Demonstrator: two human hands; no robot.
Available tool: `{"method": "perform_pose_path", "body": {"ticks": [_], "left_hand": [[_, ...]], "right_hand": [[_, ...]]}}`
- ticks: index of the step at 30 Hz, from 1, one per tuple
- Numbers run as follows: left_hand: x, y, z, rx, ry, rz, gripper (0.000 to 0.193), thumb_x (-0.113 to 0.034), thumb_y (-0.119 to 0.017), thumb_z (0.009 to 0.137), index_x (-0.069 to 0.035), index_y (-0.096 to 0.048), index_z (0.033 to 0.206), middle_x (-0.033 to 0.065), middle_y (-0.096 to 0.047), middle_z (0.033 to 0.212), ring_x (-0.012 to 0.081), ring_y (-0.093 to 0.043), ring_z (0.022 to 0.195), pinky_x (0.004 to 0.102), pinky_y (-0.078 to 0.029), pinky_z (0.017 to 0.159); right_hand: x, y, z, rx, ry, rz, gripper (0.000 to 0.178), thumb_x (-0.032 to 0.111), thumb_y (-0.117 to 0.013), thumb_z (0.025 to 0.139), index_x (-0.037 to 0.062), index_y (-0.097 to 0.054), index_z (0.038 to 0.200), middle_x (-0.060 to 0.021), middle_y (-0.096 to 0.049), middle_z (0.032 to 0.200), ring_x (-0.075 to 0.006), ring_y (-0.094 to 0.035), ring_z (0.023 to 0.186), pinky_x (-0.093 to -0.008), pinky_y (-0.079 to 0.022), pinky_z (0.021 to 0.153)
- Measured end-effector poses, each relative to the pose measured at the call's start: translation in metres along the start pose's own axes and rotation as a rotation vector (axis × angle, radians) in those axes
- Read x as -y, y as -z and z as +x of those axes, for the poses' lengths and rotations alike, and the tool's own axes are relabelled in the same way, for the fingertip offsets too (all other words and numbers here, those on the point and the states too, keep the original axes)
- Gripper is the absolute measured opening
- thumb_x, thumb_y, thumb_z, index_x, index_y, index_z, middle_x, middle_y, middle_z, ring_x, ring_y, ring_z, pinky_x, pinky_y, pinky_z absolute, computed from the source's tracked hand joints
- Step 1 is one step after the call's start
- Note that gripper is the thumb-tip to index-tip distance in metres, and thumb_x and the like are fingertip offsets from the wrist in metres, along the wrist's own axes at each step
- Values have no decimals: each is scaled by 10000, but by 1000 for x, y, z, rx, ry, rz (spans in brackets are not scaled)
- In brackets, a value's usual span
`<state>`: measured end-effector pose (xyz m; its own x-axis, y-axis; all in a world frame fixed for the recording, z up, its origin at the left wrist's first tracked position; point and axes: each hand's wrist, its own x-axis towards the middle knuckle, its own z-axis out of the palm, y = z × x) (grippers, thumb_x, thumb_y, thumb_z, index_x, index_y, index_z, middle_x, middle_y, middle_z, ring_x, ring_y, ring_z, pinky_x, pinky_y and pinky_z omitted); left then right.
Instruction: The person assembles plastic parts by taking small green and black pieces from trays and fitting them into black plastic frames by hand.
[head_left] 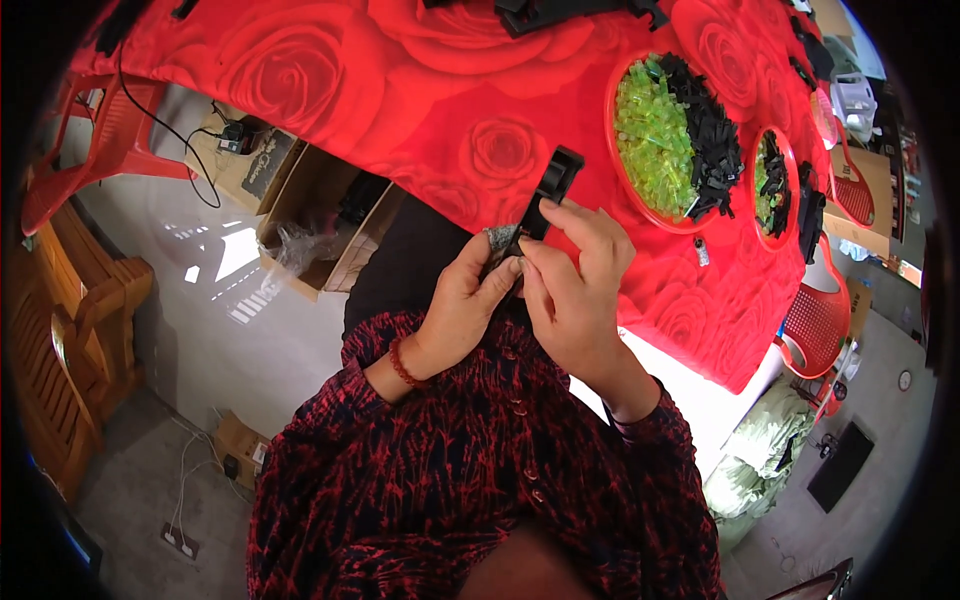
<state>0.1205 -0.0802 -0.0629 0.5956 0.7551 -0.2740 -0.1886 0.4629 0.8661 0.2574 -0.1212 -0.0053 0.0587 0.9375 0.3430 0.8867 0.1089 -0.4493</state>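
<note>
Over the near edge of the table, a long black plastic part (pixel 557 176) with a recessed channel is held at a slant, its far end pointing up and right. My left hand (pixel 452 305) pinches its near end between thumb and fingers. A grey speckled piece (pixel 502 240), perhaps a cloth wrap on a finger, shows there. My right hand (pixel 583 268) is closed on the same part, thumb and index fingertips meeting close to my left thumb. What lies between those fingertips is too small to make out. The part's lower end is hidden by my fingers.
A red rose-patterned cloth (pixel 400 95) covers the table. To the right stand a large red basin (pixel 612 150) of yellow-green clips and black pieces, and a smaller red basin (pixel 793 185). More black parts (pixel 560 12) lie at the far edge. An open cardboard box (pixel 325 215) sits below left.
</note>
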Motion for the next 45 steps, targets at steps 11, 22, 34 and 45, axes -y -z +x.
{"method": "perform_pose_path", "body": {"ticks": [11,22,34,45], "left_hand": [[17,16,3,2,-37,-40,81,-80,-555,1007,-16,-542,1056,-8,-610,965,38,-569,914,214,-486,784],[1,5,1,19,182,-48,144,-129,-514,1030,-5,-510,1104,101,-670,1035,146,-676,842,286,-571,759],[-19,15,-13,139,298,166,238,-40,-452,1009,22,-536,1223,60,-632,1068,137,-644,979,273,-509,850],[-19,8,-14,27,280,360,146,-68,-506,1006,27,-607,1053,40,-685,902,55,-607,850,225,-480,725]], "right_hand": [[7,2,-2,98,120,-89,323,12,-675,784,63,-680,1102,-87,-583,1215,-274,-529,1154,-481,-363,1018],[-27,-17,25,-184,-415,494,463,68,-443,1027,-22,-311,1462,-183,-513,1311,-250,-578,1172,-338,-473,955],[-54,-29,34,-54,-605,838,372,263,-397,1074,-11,-472,1314,-124,-539,1114,-168,-644,838,-340,-594,728],[-52,-29,28,-40,-542,676,361,243,-376,1079,-18,-469,1310,-113,-528,1085,-150,-630,827,-320,-574,750]]}}
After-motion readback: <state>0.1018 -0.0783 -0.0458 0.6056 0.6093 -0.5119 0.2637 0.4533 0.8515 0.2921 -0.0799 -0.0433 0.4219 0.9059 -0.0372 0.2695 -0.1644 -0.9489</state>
